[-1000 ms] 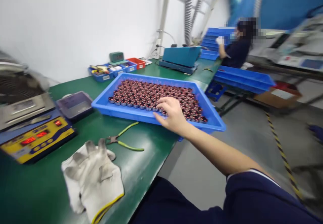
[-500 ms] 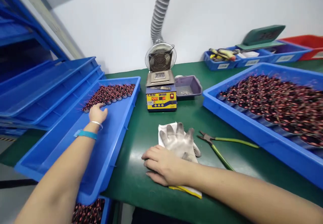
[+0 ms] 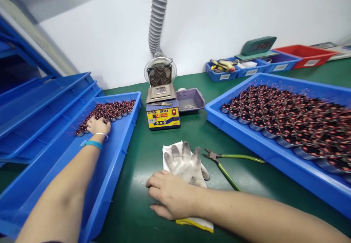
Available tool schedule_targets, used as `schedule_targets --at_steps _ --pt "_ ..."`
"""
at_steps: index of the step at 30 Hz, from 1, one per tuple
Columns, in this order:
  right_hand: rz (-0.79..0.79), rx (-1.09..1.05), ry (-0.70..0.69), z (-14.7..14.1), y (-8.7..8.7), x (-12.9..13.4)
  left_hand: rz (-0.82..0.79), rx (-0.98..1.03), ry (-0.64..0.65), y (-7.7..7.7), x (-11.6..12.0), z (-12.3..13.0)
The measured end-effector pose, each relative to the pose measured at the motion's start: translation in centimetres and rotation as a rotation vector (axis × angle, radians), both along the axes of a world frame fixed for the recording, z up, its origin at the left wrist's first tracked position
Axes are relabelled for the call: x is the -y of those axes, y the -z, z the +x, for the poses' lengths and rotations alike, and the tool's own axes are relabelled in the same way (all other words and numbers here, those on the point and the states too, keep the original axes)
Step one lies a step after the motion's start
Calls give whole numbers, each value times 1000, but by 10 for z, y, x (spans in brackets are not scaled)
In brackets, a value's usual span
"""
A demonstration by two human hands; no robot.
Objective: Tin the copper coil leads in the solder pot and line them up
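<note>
- Head view: my left hand [image 3: 98,126] bends over the near edge of the wired round parts [image 3: 112,107] grouped at the far end of the left tray [image 3: 116,146]; its fingers curl down among them, and I cannot tell whether they grip one.
- My right hand [image 3: 170,193] lies palm down, fingers loosely spread, holding nothing I can see, overlapping the white gloves [image 3: 185,166].
- Stacked blue trays [image 3: 49,115] crowd the left tray's outer side; its blue floor shows from the parts towards me.
- Between the left tray and the gloves runs a strip of green worktop [image 3: 137,182]. On the other side, the green-handled pliers [image 3: 213,156] lie opened, one handle end reaching the wall of the right tray [image 3: 276,160], where more parts stand packed.
- Half a second ago my left hand was just short of the parts, thumb apart; now its fingers are in among them. My right hand has stayed by the gloves.
- "CM 558" reads on the yellow-fronted heating unit [image 3: 163,117], above red digits. The clock [image 3: 259,46] digits and white bin labels [image 3: 225,76] are too small for me to read.
</note>
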State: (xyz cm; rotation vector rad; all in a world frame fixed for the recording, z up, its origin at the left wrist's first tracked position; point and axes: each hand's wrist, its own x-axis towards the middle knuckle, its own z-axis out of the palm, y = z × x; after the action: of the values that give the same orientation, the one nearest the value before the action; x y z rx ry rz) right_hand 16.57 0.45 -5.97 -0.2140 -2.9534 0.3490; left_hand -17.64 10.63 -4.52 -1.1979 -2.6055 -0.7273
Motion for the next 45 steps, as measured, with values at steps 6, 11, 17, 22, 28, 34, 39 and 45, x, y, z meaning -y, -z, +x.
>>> schedule_targets --at_steps 6,11,17,22,28,34,39,45 --pt "-352 -587 89 2 -4 2 221 -152 591 -39 74 56" --pt "-615 -771 379 2 -22 -2 259 -196 1031 -56 136 153" --pt "-465 -910 404 10 -27 -9 380 -195 1104 -53 146 200" --pt "-629 -974 374 9 -32 -11 443 408 960 -50 149 185" --pt "-381 -943 370 6 -29 -9 172 1314 755 -48 145 195" --pt "-269 -865 380 7 -27 -10 292 1311 723 -40 133 194" --pt "-307 -837 378 8 -32 -10 434 1326 662 -39 129 189" --pt "-360 -825 342 12 -45 -19 628 1461 697 -46 127 184"
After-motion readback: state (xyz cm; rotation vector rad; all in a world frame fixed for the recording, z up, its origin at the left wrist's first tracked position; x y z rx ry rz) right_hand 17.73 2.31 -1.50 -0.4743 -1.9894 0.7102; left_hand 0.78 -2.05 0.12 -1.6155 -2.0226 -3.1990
